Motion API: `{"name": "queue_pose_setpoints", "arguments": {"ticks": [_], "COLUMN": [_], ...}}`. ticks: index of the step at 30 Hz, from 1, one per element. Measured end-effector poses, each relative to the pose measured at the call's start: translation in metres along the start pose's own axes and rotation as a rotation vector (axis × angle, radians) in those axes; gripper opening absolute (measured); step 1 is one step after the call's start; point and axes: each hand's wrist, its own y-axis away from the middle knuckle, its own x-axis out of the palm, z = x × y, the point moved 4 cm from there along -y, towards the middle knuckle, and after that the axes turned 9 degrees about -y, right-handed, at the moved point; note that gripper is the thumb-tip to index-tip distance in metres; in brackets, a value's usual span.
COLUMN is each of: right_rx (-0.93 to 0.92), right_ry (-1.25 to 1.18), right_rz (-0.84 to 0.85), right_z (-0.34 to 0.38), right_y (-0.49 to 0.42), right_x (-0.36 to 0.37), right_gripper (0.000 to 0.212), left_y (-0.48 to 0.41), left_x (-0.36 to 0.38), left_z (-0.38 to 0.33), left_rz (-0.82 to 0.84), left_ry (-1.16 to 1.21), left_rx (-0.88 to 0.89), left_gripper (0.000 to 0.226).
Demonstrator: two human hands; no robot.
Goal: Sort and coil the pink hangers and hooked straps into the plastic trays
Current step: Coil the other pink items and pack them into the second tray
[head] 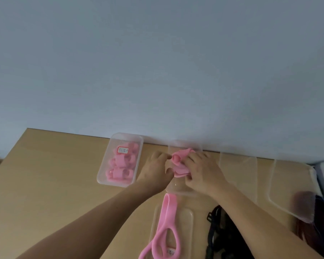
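Note:
Both my hands hold a coiled pink strap [179, 161] over a clear plastic tray [183, 191] at the table's back edge. My left hand [157, 170] pinches the coil's left side, and my right hand [202, 171] wraps its right side. To the left, a second clear tray [103, 176] holds several coiled pink straps, one bearing a white label. Nearer to me, a loose pink strap [166, 227] lies stretched out in loops across another clear tray [189, 221].
Black straps [215, 232] lie on the wooden table [54, 184] right of the loose pink one. More clear trays [237, 171] stand at the right, the outermost [291, 184] beside dark fabric at the table's edge. A pale wall rises behind the table.

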Motion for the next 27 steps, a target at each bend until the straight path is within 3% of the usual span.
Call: {"name": "queue_pose_setpoints", "arguments": {"ticks": [3, 6, 9, 13, 17, 18, 22, 27], "right_rx": [-0.014, -0.021, -0.032, 0.025, 0.086, 0.092, 0.129, 0.132], "right_ry": [0.050, 0.062, 0.123, 0.190, 0.195, 0.187, 0.126, 0.045], "right_rz": [0.002, 0.013, -0.002, -0.042, 0.007, 0.010, 0.006, -0.070], "right_z": [-0.002, -0.004, -0.007, -0.009, -0.005, -0.003, -0.005, -0.006], "right_y": [-0.007, -0.009, -0.010, -0.004, -0.006, -0.007, -0.006, 0.002], "right_x": [0.006, 0.010, 0.013, 0.012, 0.013, 0.012, 0.013, 0.014], "right_gripper": [0.035, 0.044, 0.031, 0.014, 0.035, 0.038, 0.036, 0.015], "left_y": [0.001, 0.002, 0.002, 0.007, 0.006, 0.004, -0.004, -0.002], "left_x": [0.009, 0.012, 0.012, 0.004, 0.002, 0.005, 0.024, 0.023], "left_z": [-0.001, -0.002, -0.002, -0.007, -0.028, -0.032, -0.030, -0.023], "left_rz": [0.067, 0.068, 0.055, -0.077, -0.223, -0.183, 0.051, 0.066], "left_ry": [0.018, 0.033, 0.010, -0.221, -0.512, -0.591, -0.732, -0.711], "left_rx": [-0.004, -0.001, 0.017, 0.127, 0.387, 0.429, 0.458, 0.426], "left_gripper": [0.046, 0.047, 0.046, 0.040, 0.018, 0.014, 0.036, 0.039]}}
